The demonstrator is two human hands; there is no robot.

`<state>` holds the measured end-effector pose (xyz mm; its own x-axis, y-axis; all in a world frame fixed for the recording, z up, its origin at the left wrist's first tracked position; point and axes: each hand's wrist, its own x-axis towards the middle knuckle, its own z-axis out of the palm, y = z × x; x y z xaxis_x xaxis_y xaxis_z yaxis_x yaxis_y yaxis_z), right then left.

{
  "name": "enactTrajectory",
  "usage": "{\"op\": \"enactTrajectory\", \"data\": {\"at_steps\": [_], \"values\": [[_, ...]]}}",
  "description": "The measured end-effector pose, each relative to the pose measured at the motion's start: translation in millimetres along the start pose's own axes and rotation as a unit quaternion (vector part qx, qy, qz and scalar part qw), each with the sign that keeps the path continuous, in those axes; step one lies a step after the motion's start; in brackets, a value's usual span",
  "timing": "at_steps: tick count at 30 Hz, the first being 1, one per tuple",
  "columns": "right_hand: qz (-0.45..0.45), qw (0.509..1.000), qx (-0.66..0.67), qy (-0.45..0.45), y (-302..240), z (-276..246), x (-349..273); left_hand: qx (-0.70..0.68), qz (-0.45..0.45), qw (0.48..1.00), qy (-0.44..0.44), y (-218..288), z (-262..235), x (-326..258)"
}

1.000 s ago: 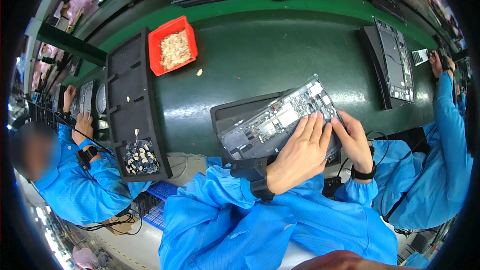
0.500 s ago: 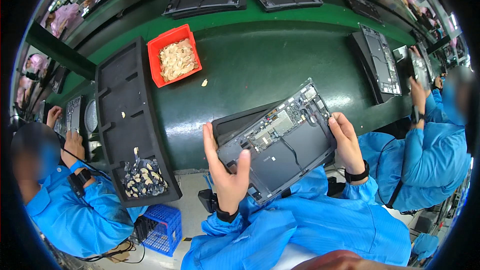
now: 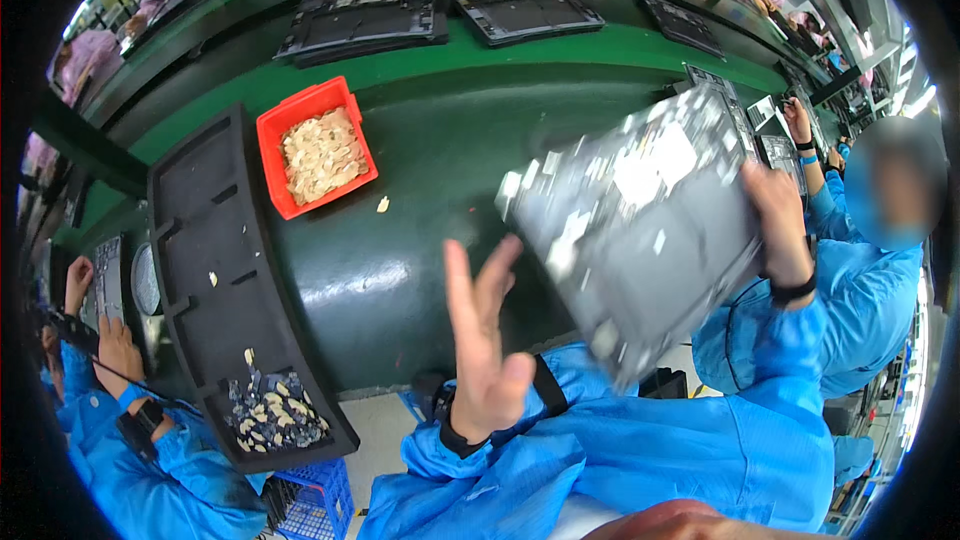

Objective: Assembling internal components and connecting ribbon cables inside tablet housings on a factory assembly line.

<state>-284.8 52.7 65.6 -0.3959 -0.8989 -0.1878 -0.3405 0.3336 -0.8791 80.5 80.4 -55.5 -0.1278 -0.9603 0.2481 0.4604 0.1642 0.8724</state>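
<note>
- The right hand [image 3: 785, 215] is closed on the right edge of a dark grey, flat, rectangular laptop base [image 3: 670, 250]; its fingers under the base are hidden.
- The laptop base is held up and tilted over the near right part of the dark green, glossy bench [image 3: 430, 140], its exposed circuit board facing up; motion blur hides the finer parts.
- The left hand [image 3: 487, 350] is wide open with fingers spread and holds nothing; it is raised just beside the base's left edge, seemingly apart from it.
- A black wristband [image 3: 794, 292] circles the right wrist, below it a bright blue fabric sleeve [image 3: 785, 340].
- To the left on the bench stands a red plastic open bin [image 3: 265, 155] filled with thin, pale cream pieces [image 3: 325, 155]; one small pale piece [image 3: 383, 204] lies near it on the bench.
- Left of the bin lies a long black tray with compartments [image 3: 200, 200]; its nearest compartment holds a heap of mixed pale and dark pieces [image 3: 275, 415].
- Along the far side rest further opened dark laptop bases [image 3: 365, 20].
- A co-worker in blue [image 3: 850, 310] sits at the right; another co-worker's hand [image 3: 120, 360] shows at the left.
</note>
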Motion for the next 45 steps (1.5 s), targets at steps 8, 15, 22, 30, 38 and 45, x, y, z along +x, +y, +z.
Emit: {"op": "enactTrajectory", "data": {"at_steps": [8,15,22,30,38,45], "values": [[-0.114,0.979,-0.067,0.158,-8,-175,339,0.567,0.041,0.821,-0.048,-27,-4,-20],[-0.089,0.954,-0.206,0.198,44,-172,540,0.633,0.027,0.774,0.008,-37,10,-16],[-0.333,0.747,-0.567,0.103,-40,3,516,0.674,0.0,0.737,0.045,-33,19,-10],[-0.466,0.696,-0.481,-0.261,-126,194,460,0.658,-0.002,0.751,0.044,-34,19,-7],[-0.334,0.704,-0.529,-0.336,-152,254,440,0.629,-0.013,0.772,0.091,-31,16,-10],[-0.426,0.693,-0.573,-0.101,-201,187,366,0.502,0.091,0.858,0.058,-33,-2,-11]]}}
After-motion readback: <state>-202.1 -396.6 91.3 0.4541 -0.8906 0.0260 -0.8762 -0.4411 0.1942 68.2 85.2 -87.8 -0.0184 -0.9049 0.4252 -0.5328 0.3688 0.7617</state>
